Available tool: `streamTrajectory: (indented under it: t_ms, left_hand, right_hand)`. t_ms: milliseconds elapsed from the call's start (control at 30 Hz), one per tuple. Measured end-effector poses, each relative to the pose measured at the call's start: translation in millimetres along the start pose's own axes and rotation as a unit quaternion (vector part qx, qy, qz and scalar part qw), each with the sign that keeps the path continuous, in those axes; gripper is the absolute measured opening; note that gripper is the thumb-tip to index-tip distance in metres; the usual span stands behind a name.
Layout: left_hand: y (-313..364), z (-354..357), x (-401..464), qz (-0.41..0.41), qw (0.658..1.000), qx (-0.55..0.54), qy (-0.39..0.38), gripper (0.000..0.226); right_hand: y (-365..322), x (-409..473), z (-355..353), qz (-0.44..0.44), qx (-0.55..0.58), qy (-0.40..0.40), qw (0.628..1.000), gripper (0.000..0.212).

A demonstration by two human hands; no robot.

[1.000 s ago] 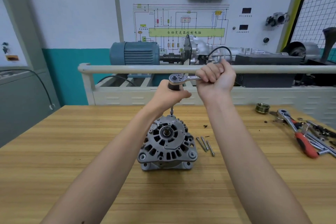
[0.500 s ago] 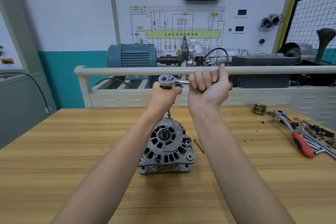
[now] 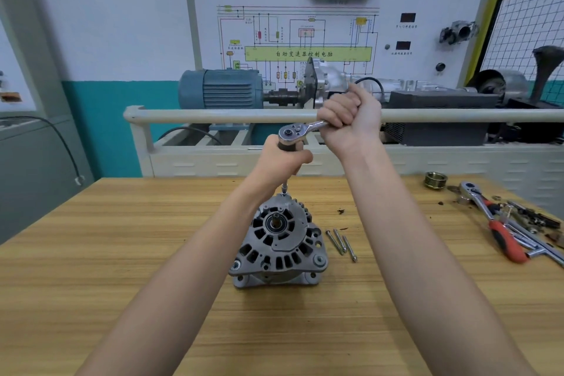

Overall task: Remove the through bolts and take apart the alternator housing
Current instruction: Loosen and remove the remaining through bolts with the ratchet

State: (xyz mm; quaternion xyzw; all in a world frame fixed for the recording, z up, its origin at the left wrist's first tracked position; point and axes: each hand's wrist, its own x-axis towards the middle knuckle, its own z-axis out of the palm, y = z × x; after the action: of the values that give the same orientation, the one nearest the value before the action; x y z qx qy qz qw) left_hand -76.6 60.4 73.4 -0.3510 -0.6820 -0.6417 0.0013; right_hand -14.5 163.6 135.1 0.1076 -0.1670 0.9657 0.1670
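Note:
The grey alternator [image 3: 279,241] stands on the wooden table [image 3: 91,268], shaft end up. A ratchet wrench [image 3: 300,130] sits above it on a long extension whose tip [image 3: 284,189] meets the housing's far edge. My left hand [image 3: 282,162] grips the extension just under the ratchet head. My right hand [image 3: 349,119] grips the ratchet handle, which is hidden in the fist. Three removed through bolts [image 3: 341,243] lie on the table right of the alternator.
A pulley [image 3: 435,181], a red-handled ratchet [image 3: 491,223] and several loose tools [image 3: 531,223] lie at the table's right. Behind the table a pale rail [image 3: 213,116] fronts a training bench with a blue motor [image 3: 221,93].
My right hand has swung the ratchet handle, and the head has turned with it. The left hand stays on the extension. The camera shifted slightly.

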Motion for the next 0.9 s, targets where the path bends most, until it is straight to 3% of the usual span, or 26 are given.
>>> streamTrajectory:
  t_ms: [133, 200, 300, 500, 567, 667, 800, 900]
  left_hand:
    - [-1.4, 13.4, 2.8, -0.019, 0.989, -0.027, 0.142, 0.034]
    - [-1.4, 16.2, 4.3, -0.025, 0.986, -0.036, 0.162, 0.034]
    - [-0.2, 13.0, 0.8, -0.016, 0.993, 0.009, 0.114, 0.025]
    - [2.8, -7.6, -6.4, 0.026, 0.993, 0.075, -0.091, 0.036]
    - [2.5, -7.5, -7.0, 0.025, 0.992, 0.077, -0.102, 0.038]
    - [-0.1, -2.0, -4.4, 0.013, 0.999, 0.038, -0.019, 0.043]
    - [0.2, 10.5, 3.4, -0.017, 0.991, 0.010, 0.133, 0.020]
    - [0.8, 15.3, 3.1, -0.018, 0.991, 0.028, 0.130, 0.019]
  right_hand:
    - [19.8, -29.7, -13.1, -0.149, 0.009, 0.005, 0.989, 0.055]
    - [25.6, -38.6, -16.1, -0.188, -0.001, 0.000, 0.982, 0.059]
    - [16.6, -32.4, -12.6, -0.161, 0.006, 0.003, 0.987, 0.059]
    - [-5.7, 0.7, 2.5, 0.048, -0.034, -0.017, 0.998, 0.056]
    - [-5.3, 2.6, 5.0, 0.067, -0.037, -0.024, 0.997, 0.056]
    - [2.1, -6.0, -1.3, -0.013, -0.019, -0.017, 1.000, 0.059]
    - [22.9, -30.3, -16.3, -0.151, 0.015, -0.023, 0.988, 0.060]
    - [19.0, -32.1, -14.4, -0.166, 0.012, -0.017, 0.986, 0.060]
